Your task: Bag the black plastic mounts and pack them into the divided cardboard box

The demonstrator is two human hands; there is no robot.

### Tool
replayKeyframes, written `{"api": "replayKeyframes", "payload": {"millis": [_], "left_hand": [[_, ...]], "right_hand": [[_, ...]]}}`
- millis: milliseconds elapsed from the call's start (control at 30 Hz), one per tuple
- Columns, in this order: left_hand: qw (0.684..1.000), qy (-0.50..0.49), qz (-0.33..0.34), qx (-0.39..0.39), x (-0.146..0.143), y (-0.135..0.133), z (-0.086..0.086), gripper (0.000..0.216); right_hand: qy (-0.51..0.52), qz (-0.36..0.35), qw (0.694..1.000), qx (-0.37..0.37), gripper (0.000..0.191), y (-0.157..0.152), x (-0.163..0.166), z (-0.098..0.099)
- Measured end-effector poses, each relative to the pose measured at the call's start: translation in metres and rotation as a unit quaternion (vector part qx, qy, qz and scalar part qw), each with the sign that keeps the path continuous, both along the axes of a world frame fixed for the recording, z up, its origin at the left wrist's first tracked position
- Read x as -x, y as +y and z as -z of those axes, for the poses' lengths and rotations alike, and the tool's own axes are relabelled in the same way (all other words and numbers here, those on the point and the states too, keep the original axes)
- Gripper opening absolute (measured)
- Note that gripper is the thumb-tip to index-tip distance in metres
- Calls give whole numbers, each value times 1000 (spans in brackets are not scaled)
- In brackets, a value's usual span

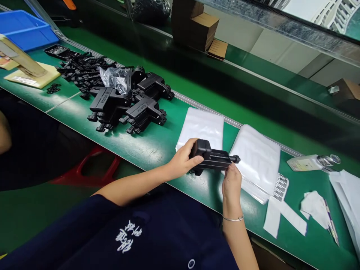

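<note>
A black plastic bracket [216, 160], with a bulky end and a small knob on a stem, is held up over the table's front part. My left hand [184, 162] wraps round its bulky left end, thumb on top. At its right end, my right hand [233, 179] pinches the body near the knob; the fingertips are partly hidden. Behind the bracket lie two stacks of clear plastic bags, a left stack [202, 125] and a right stack [257, 157]. Several similar black brackets marked BOSCH [143, 108] stand to the left.
Farther left are a pile of black parts [81, 71], a crumpled plastic bag [116, 78] and a blue bin [25, 30]. On the right are a label sheet [281, 186], paper strips [292, 217], a pen [332, 223] and a bottle [306, 162]. Another person's arm [4, 135] shows at left.
</note>
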State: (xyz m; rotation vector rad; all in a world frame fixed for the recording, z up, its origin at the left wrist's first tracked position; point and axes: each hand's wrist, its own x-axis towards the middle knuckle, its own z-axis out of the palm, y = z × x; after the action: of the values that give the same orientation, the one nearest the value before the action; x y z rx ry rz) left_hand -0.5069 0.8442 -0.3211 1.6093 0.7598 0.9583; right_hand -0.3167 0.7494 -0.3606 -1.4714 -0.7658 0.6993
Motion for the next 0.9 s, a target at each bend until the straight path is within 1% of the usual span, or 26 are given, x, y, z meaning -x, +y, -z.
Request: {"api": "replayKeyframes", "payload": {"millis": [67, 133, 167, 233, 300, 333, 400, 467, 533, 600, 667, 767, 833, 900], "left_hand": [[1000, -9, -14, 25, -1, 1, -1, 61], [999, -19, -21, 45, -3, 2, -1, 58], [999, -18, -18, 41, -4, 2, -1, 59], [1000, -2, -4, 10, -6, 1, -3, 63], [1000, 8, 4, -13, -8, 2, -4, 65], [1000, 7, 4, -7, -9, 2, -5, 63], [1000, -6, 1, 29, -10, 4, -5, 57], [999, -14, 0, 51, -11, 5, -5, 57], [999, -6, 8, 36, -12, 5, -4, 61], [1000, 2, 15, 17, -13, 5, -3, 63], [999, -5, 7, 36, -13, 6, -2, 58], [996, -22, -13, 85, -12, 8, 0, 53], [997, -20, -3, 74, -11, 7, -1, 56], [999, -20, 11, 39, -11, 5, -3, 63]], "right_hand": [[-12, -23, 1000, -11, 39, 1, -1, 0], [5, -23, 999, -30, 38, 2, -3, 1], [21, -10, 999, -32, 36, 3, -4, 2], [36, 24, 999, -16, 36, 2, -6, 5], [22, 32, 999, 0, 39, 2, -7, 7], [14, 22, 1000, -3, 39, 1, -8, 8], [9, -2, 1000, -23, 39, 0, -9, 7], [18, -5, 999, -35, 38, -1, -9, 7], [21, 18, 1000, -12, 38, -1, -9, 7], [9, 31, 999, 15, 44, -2, -9, 6], [-14, 18, 1000, 6, 44, -3, -8, 3], [-40, 0, 999, -28, 36, -3, -9, -1], [-33, 8, 999, -17, 32, -2, -9, -2], [-15, 22, 1000, 9, 37, -1, -10, -1]]}}
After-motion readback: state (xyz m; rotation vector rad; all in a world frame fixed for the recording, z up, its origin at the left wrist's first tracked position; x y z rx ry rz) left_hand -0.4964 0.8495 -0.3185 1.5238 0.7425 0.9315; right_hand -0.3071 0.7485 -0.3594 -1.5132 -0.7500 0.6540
